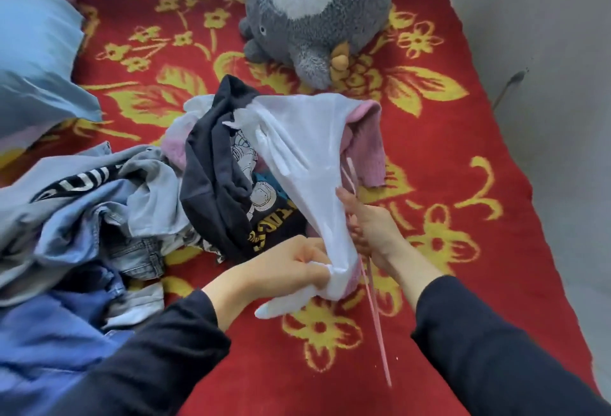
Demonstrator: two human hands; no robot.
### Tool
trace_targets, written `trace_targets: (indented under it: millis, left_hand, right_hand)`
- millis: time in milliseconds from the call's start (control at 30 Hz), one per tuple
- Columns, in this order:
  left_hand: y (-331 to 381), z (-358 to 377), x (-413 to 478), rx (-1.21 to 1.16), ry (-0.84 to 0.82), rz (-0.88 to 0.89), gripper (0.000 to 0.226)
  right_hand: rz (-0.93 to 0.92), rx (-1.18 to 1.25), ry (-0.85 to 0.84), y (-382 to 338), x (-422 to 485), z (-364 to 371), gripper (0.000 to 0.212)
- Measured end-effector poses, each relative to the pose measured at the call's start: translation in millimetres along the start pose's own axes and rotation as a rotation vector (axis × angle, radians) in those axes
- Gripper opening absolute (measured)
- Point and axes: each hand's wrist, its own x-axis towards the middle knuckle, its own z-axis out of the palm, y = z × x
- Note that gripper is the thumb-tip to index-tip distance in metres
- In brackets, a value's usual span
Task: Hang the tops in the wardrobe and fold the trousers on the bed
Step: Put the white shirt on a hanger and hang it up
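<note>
A sheer white top is stretched above the bed, over a pink knitted garment. My left hand pinches the bunched lower end of the white top. My right hand holds a thin pink hanger against the white fabric, the hanger's rod running down toward me. Beside them lies a black printed top. A heap of denim and grey clothes covers the left of the bed.
The bed has a red blanket with yellow flowers. A big grey plush toy sits at the far end. A blue pillow lies at the far left. A grey wall runs along the right.
</note>
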Motion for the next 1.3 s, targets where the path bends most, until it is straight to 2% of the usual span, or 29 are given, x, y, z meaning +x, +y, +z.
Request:
trace_targets:
  millis: [133, 233, 333, 367, 433, 500, 533, 633, 767, 833, 933, 967, 1033, 1067, 1133, 1167, 1200, 1267, 1300]
  left_hand:
    - [12, 13, -41, 0.094, -0.122, -0.061, 0.031]
    - [22, 15, -66, 0.176, -0.115, -0.047, 0.032]
    - [29, 0, -91, 0.151, -0.102, -0.023, 0.015]
    - [27, -7, -96, 0.114, -0.063, -0.02, 0.02]
    - [24, -26, -101, 0.039, 0.193, -0.036, 0.047]
    - [26, -43, -103, 0.045, 0.552, -0.066, 0.063]
    - [31, -50, -103, 0.08, 0.67, -0.075, 0.07]
    - [45, -61, -98, 0.091, 0.792, -0.012, 0.091]
    - [68, -62, -89, 0.015, 0.95, 0.055, 0.108]
    - [82, -64, -82, 0.062, 1.042, 0.069, 0.09]
    - [119, -77, -91, 0.105, 1.165, 0.224, 0.031]
    - [132, -81, -99, 0.081, 1.195, 0.278, 0.024]
    - [154, -91, -114, 0.04, 1.185, 0.322, 0.024]
    - [163, -92, -122, 0.025, 1.115, 0.306, 0.03]
    - [172, -90, -130, 0.067, 0.947, 0.224, 0.062]
    - [173, -86, -130, 0.116, 0.892, 0.19, 0.071]
    - [172, -82, -128, 0.177, 0.888, 0.157, 0.066]
    - [174, -76, -129, 0.295, 0.994, 0.125, 0.035]
    - [180, -76, -134, 0.279, 1.053, 0.165, 0.033]
  right_hand:
    - [-0.046, -0.002, 0.033, -28, -17, 19, 0.021]
    - [-0.134, -0.031, 0.045, -54, -41, 30, 0.003]
    - [-0.188, 0.073, -0.014, -89, -72, 36, 0.032]
    - [-0.227, 0.078, -0.022, -104, -85, 38, 0.035]
    - [-0.356, 0.029, 0.0, -137, -109, 42, 0.03]
    - [-0.501, -0.076, 0.027, -171, -134, 51, 0.016]
    - [-0.556, -0.114, 0.021, -187, -147, 57, 0.01]
    - [-0.671, -0.136, -0.031, -230, -190, 74, 0.006]
    - [-0.793, -0.14, -0.078, -271, -244, 93, 0.024]
    - [-0.853, -0.14, -0.083, -284, -262, 97, 0.024]
    - [-0.9, -0.103, -0.031, -299, -279, 92, 0.019]
    - [-0.907, -0.071, -0.014, -303, -284, 87, 0.018]
    - [-0.922, -0.003, 0.008, -312, -294, 77, 0.017]
    - [-0.934, 0.015, 0.014, -317, -300, 73, 0.017]
    - [-0.971, 0.019, 0.018, -327, -314, 68, 0.014]
    - [-0.994, 0.022, 0.021, -332, -321, 66, 0.012]
    - [-1.016, 0.035, 0.028, -336, -328, 64, 0.011]
    - [-1.066, 0.061, 0.063, -345, -341, 57, 0.012]
    - [-1.094, 0.056, 0.099, -348, -347, 50, 0.013]
